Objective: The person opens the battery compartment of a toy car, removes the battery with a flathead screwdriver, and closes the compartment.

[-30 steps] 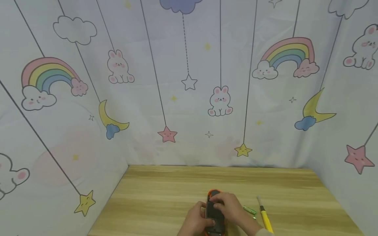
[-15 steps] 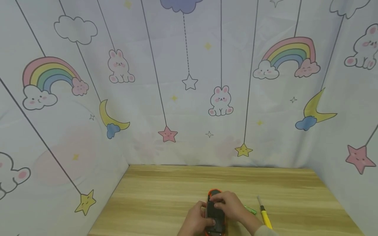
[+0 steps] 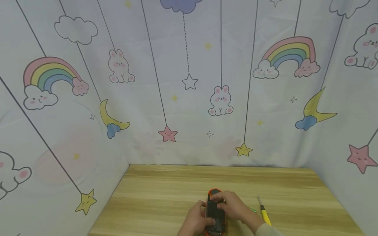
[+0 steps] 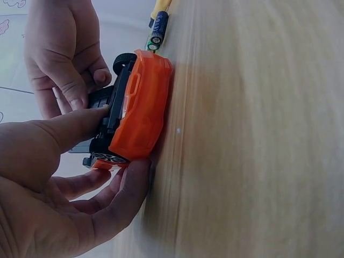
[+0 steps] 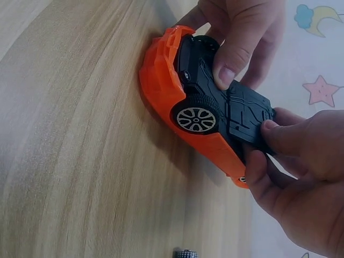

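Observation:
An orange toy car lies wheels up on the table, its black underside facing upward. My left hand grips one end of the car, thumb on the underside and fingers round the orange body, as the left wrist view shows. Further along, my right hand pinches a black rectangular cover between thumb and fingers. That cover stands tilted up from the underside, with one edge close against it. In the head view both hands hide much of the car.
A yellow-handled screwdriver lies right of the right forearm, its tip pointing away. Batteries lie beside it, mostly hidden by the forearm in the head view. Printed fabric walls close off the table at the back and sides.
The right thumb and forearm have shifted slightly to the right, and the forearm now covers most of the green battery. The left hand and the car stay put.

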